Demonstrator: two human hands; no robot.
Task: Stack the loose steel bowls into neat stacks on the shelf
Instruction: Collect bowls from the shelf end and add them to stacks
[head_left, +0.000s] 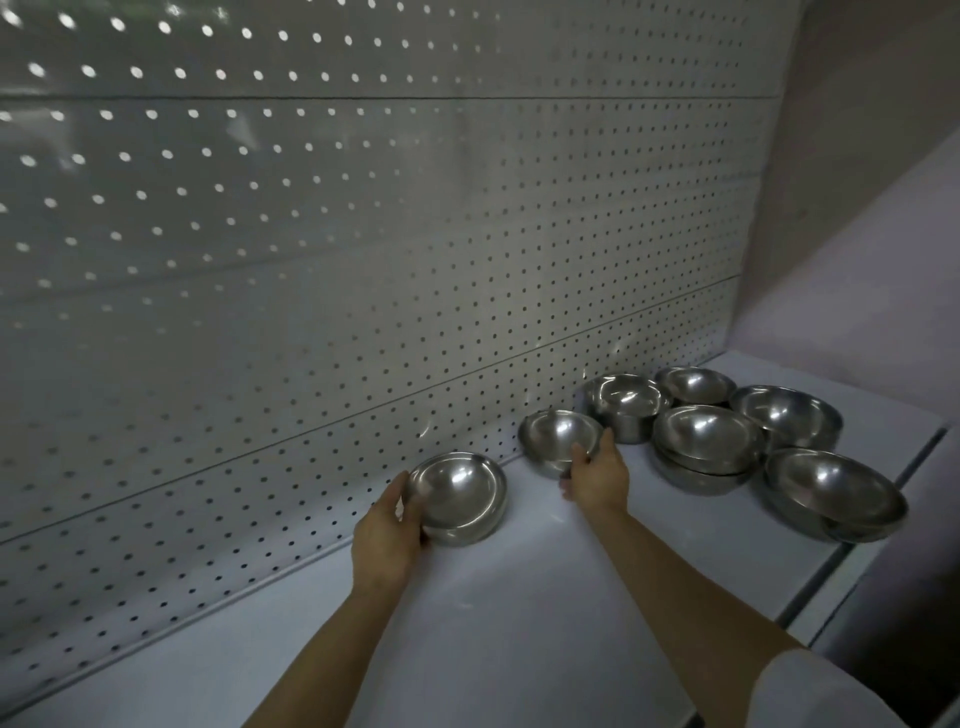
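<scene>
While each hand grips one, round polished steel bowls (709, 436) gleam.

Bare shelf (519, 597) between the arms, bowl cluster (753, 441) crowding right, pegboard (363, 260) behind

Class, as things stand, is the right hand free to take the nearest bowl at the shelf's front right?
Probably not yet: the right hand already grips a bowl. The path to the nearest bowl looks unobstructed.

A shop: white display shelf (519, 597) with perforated metal back panel (311, 234), stocked with steel bowls (706, 436).
</scene>
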